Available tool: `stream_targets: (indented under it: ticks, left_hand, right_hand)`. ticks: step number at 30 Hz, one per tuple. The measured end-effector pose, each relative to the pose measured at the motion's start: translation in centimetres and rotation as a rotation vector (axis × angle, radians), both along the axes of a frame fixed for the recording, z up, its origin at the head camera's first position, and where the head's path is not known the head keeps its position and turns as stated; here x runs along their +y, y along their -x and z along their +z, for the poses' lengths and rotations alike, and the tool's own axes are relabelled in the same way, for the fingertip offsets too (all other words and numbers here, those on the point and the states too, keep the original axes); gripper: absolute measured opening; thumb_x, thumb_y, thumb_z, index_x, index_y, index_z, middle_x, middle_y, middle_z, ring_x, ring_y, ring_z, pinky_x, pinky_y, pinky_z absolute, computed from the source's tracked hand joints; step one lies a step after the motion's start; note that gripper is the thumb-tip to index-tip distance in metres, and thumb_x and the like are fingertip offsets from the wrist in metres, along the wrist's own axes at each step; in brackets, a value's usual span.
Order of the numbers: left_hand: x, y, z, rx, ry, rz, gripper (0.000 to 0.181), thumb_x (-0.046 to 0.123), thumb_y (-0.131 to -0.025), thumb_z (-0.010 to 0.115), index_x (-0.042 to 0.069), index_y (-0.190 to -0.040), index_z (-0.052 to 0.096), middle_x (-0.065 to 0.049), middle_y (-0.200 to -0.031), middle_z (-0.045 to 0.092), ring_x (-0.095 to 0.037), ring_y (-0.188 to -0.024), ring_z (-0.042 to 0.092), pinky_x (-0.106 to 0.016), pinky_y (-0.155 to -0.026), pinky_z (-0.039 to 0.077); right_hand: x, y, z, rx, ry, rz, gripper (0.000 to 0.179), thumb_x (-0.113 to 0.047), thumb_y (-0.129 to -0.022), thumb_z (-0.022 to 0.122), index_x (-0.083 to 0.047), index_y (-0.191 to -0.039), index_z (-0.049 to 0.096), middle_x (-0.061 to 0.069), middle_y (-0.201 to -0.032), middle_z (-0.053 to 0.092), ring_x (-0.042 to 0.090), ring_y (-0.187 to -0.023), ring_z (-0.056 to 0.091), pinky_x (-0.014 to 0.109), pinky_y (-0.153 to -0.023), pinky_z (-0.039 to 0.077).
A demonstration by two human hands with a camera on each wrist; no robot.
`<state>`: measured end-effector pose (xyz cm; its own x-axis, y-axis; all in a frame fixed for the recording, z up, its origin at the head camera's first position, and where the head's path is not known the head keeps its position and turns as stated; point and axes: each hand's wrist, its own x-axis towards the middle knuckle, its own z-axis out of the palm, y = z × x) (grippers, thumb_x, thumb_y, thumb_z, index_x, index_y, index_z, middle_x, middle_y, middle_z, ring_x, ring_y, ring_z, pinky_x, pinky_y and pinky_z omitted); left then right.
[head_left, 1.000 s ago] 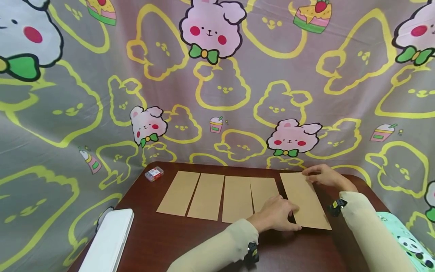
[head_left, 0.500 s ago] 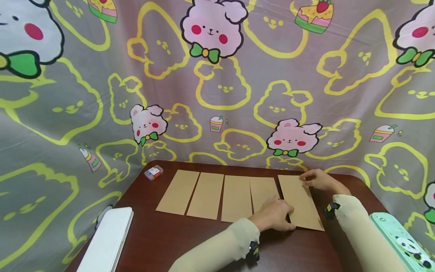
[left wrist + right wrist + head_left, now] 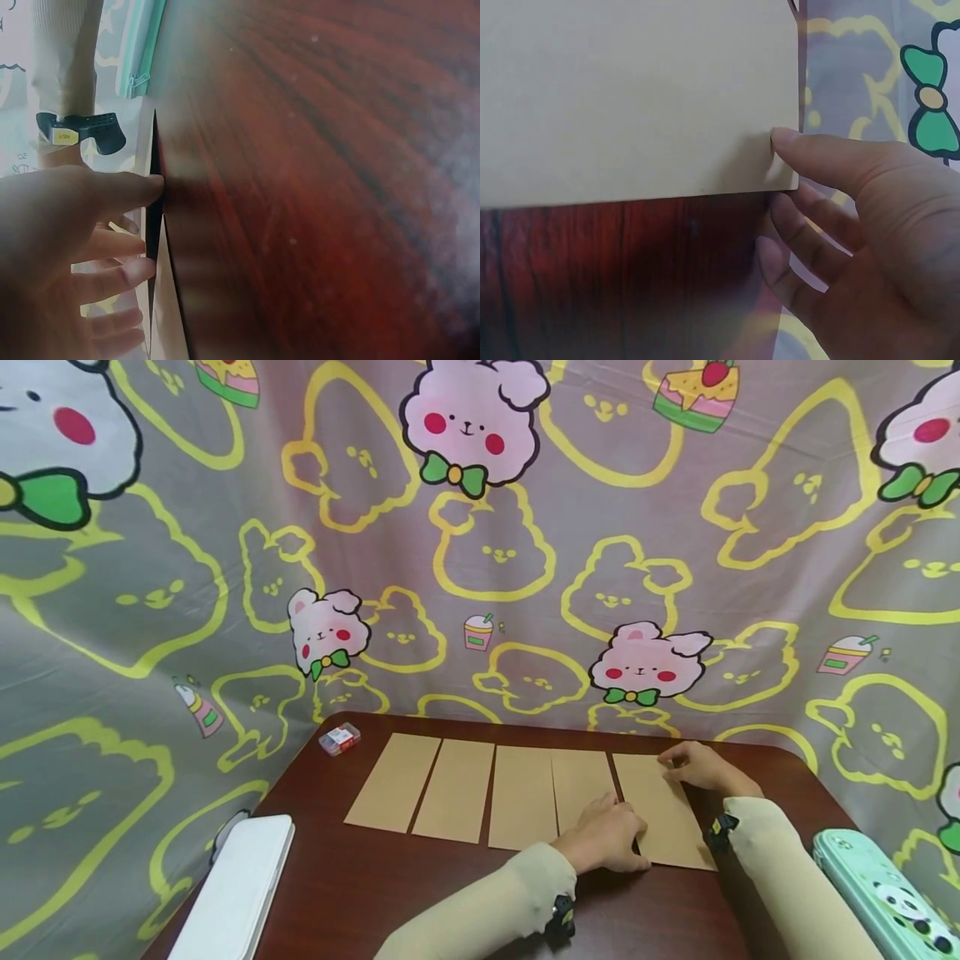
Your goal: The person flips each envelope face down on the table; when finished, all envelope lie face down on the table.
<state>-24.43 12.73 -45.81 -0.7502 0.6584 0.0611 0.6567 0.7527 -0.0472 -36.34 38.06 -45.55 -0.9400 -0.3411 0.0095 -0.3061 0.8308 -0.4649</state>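
Observation:
A row of flat brown kraft paper sheets lies across the dark wooden table: a far-left sheet [image 3: 394, 782], a second sheet [image 3: 454, 791], a middle sheet [image 3: 522, 797], a fourth sheet [image 3: 583, 777] and a rightmost sheet [image 3: 670, 818]. My right hand [image 3: 701, 767] pinches the rightmost sheet's far right corner; in the right wrist view the thumb lies on top, with fingers under the edge. My left hand [image 3: 603, 837] covers the fourth sheet's near part and holds the rightmost sheet's near left corner between thumb and fingers. In the left wrist view, my left hand [image 3: 60, 240] partly hides that edge.
A small clear plastic box [image 3: 340, 739] sits at the table's far left corner. A white flat case [image 3: 234, 885] lies at the left edge, and a mint-green panda case [image 3: 888, 893] at the right. A patterned curtain [image 3: 525, 618] hangs behind the table.
Both hands have drawn the rightmost sheet left and down, narrowing the gap to the fourth sheet. The right hand has come slightly nearer; the left hand has shifted a little left.

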Motion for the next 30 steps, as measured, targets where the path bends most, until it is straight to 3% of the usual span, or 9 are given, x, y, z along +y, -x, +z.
stream_targets:
  ticks: [5, 14, 23, 30]
  left_hand:
    - [-0.15, -0.01, -0.03, 0.013, 0.003, 0.003, 0.032, 0.065, -0.083, 0.075, 0.039, -0.101, 0.073, 0.018, -0.105, 0.065, -0.008, -0.093, 0.046, -0.021, -0.075, 0.036]
    - [-0.68, 0.41, -0.06, 0.010, -0.024, -0.004, 0.031, 0.065, -0.081, 0.077, 0.035, -0.087, 0.072, 0.017, -0.095, 0.061, -0.008, -0.090, 0.042, -0.021, -0.077, 0.034]
    - [-0.82, 0.47, -0.27, -0.001, -0.040, -0.012, 0.030, 0.065, -0.081, 0.077, 0.035, -0.086, 0.073, 0.016, -0.094, 0.060, -0.008, -0.090, 0.040, -0.020, -0.078, 0.034]
    - [-0.92, 0.60, -0.35, -0.019, -0.044, -0.021, 0.030, 0.063, -0.082, 0.078, 0.034, -0.082, 0.070, 0.016, -0.093, 0.057, -0.007, -0.089, 0.038, -0.020, -0.077, 0.031]
  right_hand:
    - [-0.30, -0.03, -0.08, 0.024, -0.004, 0.007, 0.033, -0.009, -0.087, 0.078, 0.007, -0.115, 0.072, 0.026, -0.115, 0.073, 0.033, -0.097, 0.069, 0.046, -0.080, 0.058]
    - [-0.82, -0.02, -0.30, 0.066, 0.005, 0.023, 0.030, -0.008, -0.087, 0.079, 0.006, -0.113, 0.074, 0.025, -0.114, 0.073, 0.028, -0.093, 0.068, 0.042, -0.078, 0.057]
    - [-0.74, 0.02, -0.38, 0.070, -0.001, 0.014, 0.030, -0.010, -0.086, 0.081, 0.003, -0.111, 0.075, 0.022, -0.111, 0.075, 0.029, -0.094, 0.069, 0.042, -0.078, 0.057]
    - [-0.46, 0.10, -0.87, 0.121, 0.018, 0.040, 0.028, -0.009, -0.085, 0.080, 0.006, -0.108, 0.074, 0.023, -0.106, 0.075, 0.021, -0.081, 0.064, 0.033, -0.069, 0.054]
